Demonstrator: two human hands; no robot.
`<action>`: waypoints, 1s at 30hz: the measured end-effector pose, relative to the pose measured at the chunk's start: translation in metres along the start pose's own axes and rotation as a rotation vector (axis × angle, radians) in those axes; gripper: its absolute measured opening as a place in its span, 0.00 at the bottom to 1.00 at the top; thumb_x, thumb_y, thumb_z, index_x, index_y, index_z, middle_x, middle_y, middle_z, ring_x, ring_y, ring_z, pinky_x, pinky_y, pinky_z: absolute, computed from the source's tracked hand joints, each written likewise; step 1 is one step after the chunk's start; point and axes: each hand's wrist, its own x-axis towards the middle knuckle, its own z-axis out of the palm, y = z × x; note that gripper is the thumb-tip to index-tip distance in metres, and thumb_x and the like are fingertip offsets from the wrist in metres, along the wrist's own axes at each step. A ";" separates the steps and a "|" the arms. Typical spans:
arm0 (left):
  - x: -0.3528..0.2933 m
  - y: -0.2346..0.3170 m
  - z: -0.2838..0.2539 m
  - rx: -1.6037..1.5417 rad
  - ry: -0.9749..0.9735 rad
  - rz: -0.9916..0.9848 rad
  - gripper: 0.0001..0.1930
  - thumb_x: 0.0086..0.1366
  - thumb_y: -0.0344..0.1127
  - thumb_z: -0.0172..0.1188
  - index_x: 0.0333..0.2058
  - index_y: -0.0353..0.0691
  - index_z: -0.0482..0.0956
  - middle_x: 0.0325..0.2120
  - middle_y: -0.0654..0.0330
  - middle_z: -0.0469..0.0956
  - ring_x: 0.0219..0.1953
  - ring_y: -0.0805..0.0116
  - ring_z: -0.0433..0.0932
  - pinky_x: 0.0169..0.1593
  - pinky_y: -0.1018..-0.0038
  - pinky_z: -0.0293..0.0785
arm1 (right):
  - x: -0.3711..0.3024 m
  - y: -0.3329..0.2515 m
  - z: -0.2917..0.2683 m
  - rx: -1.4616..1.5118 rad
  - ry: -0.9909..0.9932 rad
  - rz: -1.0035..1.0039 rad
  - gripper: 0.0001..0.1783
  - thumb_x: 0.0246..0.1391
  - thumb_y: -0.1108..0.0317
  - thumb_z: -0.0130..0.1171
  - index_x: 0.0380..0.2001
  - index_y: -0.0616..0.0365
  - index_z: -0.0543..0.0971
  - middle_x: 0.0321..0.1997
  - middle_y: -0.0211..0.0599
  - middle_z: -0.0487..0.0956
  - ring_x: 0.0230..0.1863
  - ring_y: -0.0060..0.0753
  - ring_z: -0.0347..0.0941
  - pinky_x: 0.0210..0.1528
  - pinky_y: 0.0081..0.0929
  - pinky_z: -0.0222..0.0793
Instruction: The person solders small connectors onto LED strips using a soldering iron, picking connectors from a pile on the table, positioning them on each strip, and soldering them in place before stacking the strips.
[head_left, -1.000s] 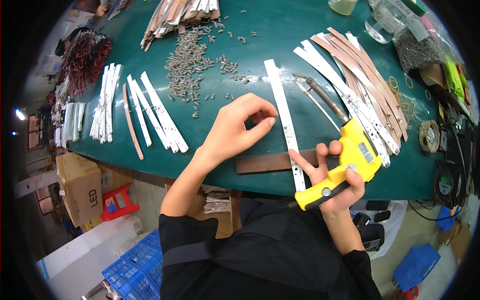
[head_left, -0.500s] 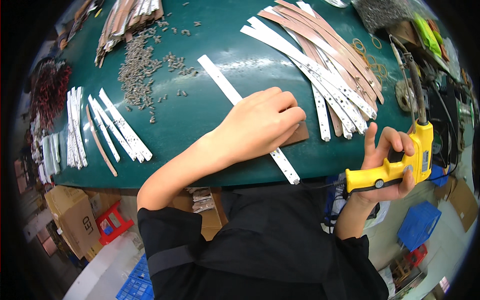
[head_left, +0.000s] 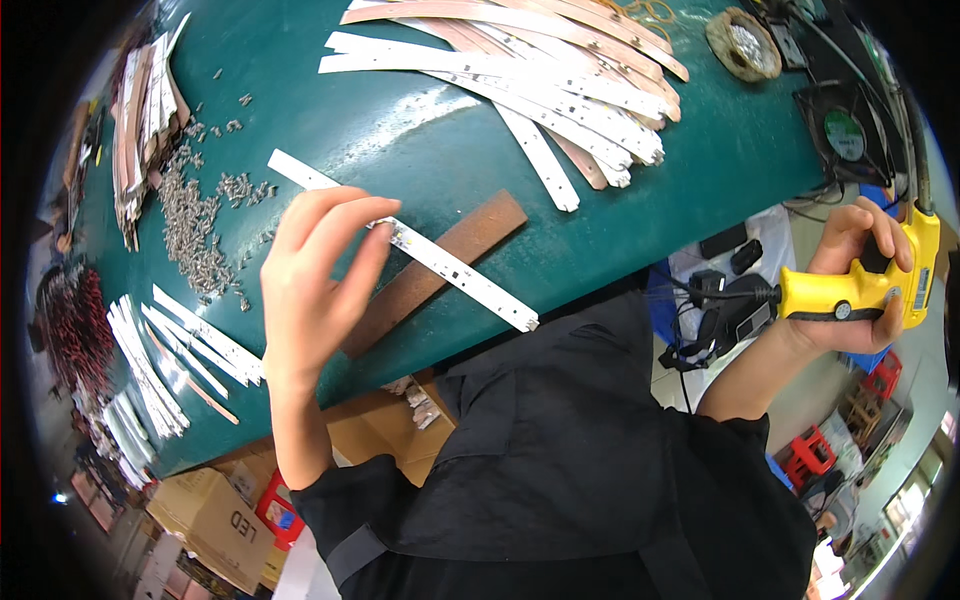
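Observation:
My left hand [head_left: 325, 265] reaches over a white LED circuit board strip [head_left: 455, 270], with thumb and fingers closed together at its edges. Part of the strip is hidden under the fingers. It lies slantwise across a brown flat bar [head_left: 480, 235] on the green table, its near end by the table's front edge. Off to the right, past the table edge, my right hand [head_left: 850, 245] is wrapped around the handle of a yellow soldering gun [head_left: 910, 265]. The gun's metal front points away from me, far from the strip, and a black cable leaves its handle.
A fanned pile of white and copper-coloured strips [head_left: 560, 85] lies at the back. Small metal parts [head_left: 190, 225] are heaped at left, near more strips [head_left: 205, 345]. A rough bowl [head_left: 743, 45] and a black fan [head_left: 845, 130] stand at far right. Cardboard boxes [head_left: 215, 525] stand below.
The whole view has turned and shifted. My left hand has drawn back leftward along the strip, uncovering more of the strip and the brown bar. My right hand still holds the soldering gun.

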 end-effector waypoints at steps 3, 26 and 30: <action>-0.005 0.001 -0.009 0.023 0.018 -0.055 0.09 0.53 0.24 0.62 0.35 0.40 0.81 0.34 0.58 0.78 0.37 0.62 0.77 0.41 0.71 0.73 | -0.002 -0.014 -0.003 -0.021 -0.007 -0.022 0.24 0.33 0.72 0.59 0.39 0.56 0.66 0.37 0.30 0.70 0.44 0.33 0.63 0.61 0.46 0.54; 0.065 0.007 0.039 -0.298 -0.107 0.228 0.15 0.67 0.32 0.52 0.51 0.42 0.76 0.46 0.55 0.78 0.49 0.59 0.76 0.52 0.68 0.71 | -0.015 0.007 0.000 -0.172 -0.009 -0.024 0.22 0.35 0.72 0.59 0.37 0.58 0.64 0.36 0.31 0.65 0.41 0.31 0.58 0.49 0.33 0.55; 0.046 0.002 0.022 -0.209 -0.117 0.184 0.12 0.62 0.28 0.56 0.44 0.40 0.78 0.42 0.55 0.78 0.47 0.58 0.76 0.50 0.68 0.72 | -0.011 0.022 0.001 -0.156 -0.045 0.045 0.23 0.36 0.72 0.59 0.38 0.59 0.63 0.36 0.31 0.64 0.42 0.31 0.57 0.49 0.32 0.56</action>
